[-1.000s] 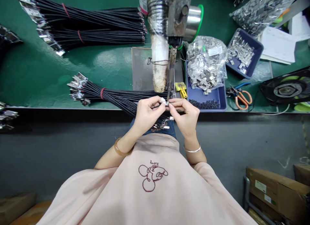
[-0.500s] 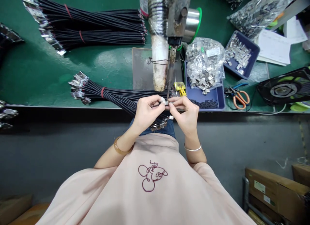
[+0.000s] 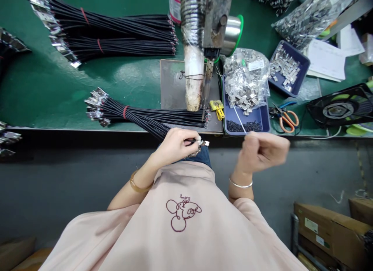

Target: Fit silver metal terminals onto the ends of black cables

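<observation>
Green bench point(image 3: 58, 96) fills the far half of the view, its near edge just beyond the person's lap. The left hand point(image 3: 175, 144) is closed in a pinch on 1 black wire point(image 3: 192, 140), whose metal terminal point(image 3: 204, 143) sticks out to the right. The wire's long axis runs left to right, along the bench edge. The right hand point(image 3: 264, 150), blurred, is well apart to the right, its fingers curled shut on what looks like a thin pale strand point(image 3: 239, 121) slanting far and left. The soldering iron point(image 3: 206, 92) points its tip down just far of the terminal, nearer the left hand than the right. A tied wire bundle point(image 3: 151, 117) lies left of the tip, and a blue tray point(image 3: 259, 113) sits to its right.
</observation>
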Tool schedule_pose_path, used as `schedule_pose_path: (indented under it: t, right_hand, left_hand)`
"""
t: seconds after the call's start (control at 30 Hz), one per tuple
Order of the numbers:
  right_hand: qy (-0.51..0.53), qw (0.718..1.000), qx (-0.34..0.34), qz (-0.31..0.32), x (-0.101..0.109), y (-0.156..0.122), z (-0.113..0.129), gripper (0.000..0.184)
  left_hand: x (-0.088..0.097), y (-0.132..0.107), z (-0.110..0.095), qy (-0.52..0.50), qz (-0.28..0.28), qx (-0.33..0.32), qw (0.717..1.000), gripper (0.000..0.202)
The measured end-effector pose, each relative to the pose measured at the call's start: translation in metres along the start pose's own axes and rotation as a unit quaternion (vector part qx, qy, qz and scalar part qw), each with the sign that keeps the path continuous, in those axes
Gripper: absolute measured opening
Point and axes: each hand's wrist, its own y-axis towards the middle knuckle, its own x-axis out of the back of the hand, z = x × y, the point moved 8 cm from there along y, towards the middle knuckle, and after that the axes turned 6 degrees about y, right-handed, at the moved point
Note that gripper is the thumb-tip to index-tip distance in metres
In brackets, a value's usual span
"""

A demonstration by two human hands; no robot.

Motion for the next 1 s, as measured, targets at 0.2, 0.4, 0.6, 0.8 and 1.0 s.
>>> schedule_pose_path:
  t: [0.2,0.4,0.6,0.8,1.0]
  right_hand:
    - [-0.103,0.97,-0.099,0.194,0.003,0.019,-0.028,0.021]
    - [-0.326,0.891,-0.089,0.302,-0.001,0.035,-0.103,0.01]
    - [-0.412,0.834,-0.025,0.365,-0.025,0.04,-0.123,0.01]
    - [-0.431,0.798,0.017,0.42,-0.04,0.033,-0.111,0.009]
    - [-0.409,0.82,0.011,0.401,-0.043,0.03,-0.105,0.01]
  left_hand:
    - [0.011,-0.009,0.005,-0.071,-0.043,-0.03,0.996,0.007]
    - [0.03,-0.007,0.005,0.108,-0.182,-0.104,0.972,0.015]
    - [0.026,0.014,0.012,0.347,-0.193,-0.111,0.911,0.029]
    - [0.028,0.017,0.015,0.29,-0.198,-0.099,0.931,0.023]
    - [0.036,-0.002,-0.001,0.182,-0.218,-0.143,0.948,0.012]
